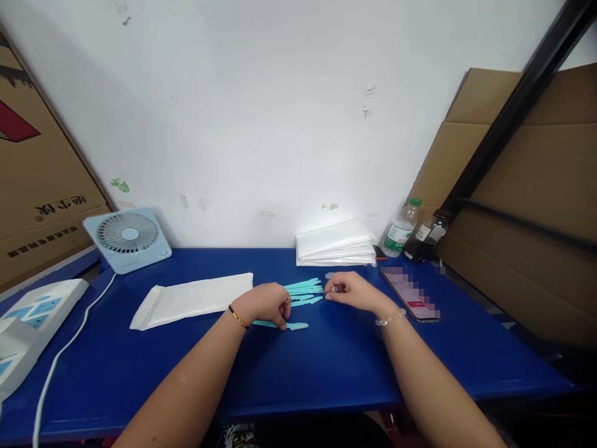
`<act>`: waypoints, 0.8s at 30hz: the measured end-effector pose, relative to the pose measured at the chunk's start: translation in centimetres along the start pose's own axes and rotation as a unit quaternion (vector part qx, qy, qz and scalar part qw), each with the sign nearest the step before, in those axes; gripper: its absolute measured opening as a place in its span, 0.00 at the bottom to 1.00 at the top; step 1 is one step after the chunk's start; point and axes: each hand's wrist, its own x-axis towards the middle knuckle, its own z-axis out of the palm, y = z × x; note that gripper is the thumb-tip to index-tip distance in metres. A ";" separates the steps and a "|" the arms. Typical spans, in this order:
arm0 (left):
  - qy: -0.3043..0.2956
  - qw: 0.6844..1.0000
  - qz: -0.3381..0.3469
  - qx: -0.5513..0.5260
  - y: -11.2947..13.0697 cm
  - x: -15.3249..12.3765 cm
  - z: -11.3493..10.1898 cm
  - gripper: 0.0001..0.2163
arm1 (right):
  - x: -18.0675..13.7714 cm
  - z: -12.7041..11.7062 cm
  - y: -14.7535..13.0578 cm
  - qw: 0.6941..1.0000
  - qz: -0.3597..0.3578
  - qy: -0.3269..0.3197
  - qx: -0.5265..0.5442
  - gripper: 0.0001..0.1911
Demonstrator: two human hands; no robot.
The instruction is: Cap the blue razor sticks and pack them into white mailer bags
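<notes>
Several slim teal plastic pieces (305, 290) lie side by side on the blue table (326, 361), and one more teal piece (293, 325) lies apart, nearer to me. My left hand (267, 303) is curled, fingers closed on the near ends of the teal pieces, its fingertips touching the separate one. My right hand (349, 290) pinches a small pale thing I cannot make out, just right of the teal pieces. A white padded envelope (191, 300) lies flat to the left of my left hand.
A stack of white envelopes (336, 249) leans at the wall. A phone (410, 292) lies right of my right hand, with two bottles (413, 233) behind it. A small fan (128, 239) and a white device (28, 323) stand left. Cardboard sheets flank both sides.
</notes>
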 end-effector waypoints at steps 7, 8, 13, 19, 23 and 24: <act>0.060 0.997 0.047 -0.012 0.6 0.5 0.8 0.02 | 0.7 3.6 -3.5 0.989 -0.032 -0.132 0.053 0.15; 0.072 0.996 0.055 -0.019 0.6 0.5 0.7 0.03 | 0.7 3.7 -3.6 0.991 -0.037 -0.119 0.053 0.14; 0.103 0.990 0.065 -0.074 0.4 0.3 0.2 0.07 | 0.5 1.8 -2.3 0.993 -0.009 -0.041 0.113 0.14; 0.119 0.956 0.040 -0.265 -0.4 0.5 -0.2 0.11 | 0.3 -0.5 0.2 0.963 0.023 0.128 0.235 0.17; 0.133 0.930 0.047 -0.341 -0.7 0.8 -0.2 0.14 | 0.7 -0.1 0.3 0.930 0.055 0.155 0.328 0.19; 0.136 0.925 0.043 -0.352 -0.8 0.9 -0.2 0.15 | 0.8 0.1 0.2 0.924 0.058 0.154 0.345 0.19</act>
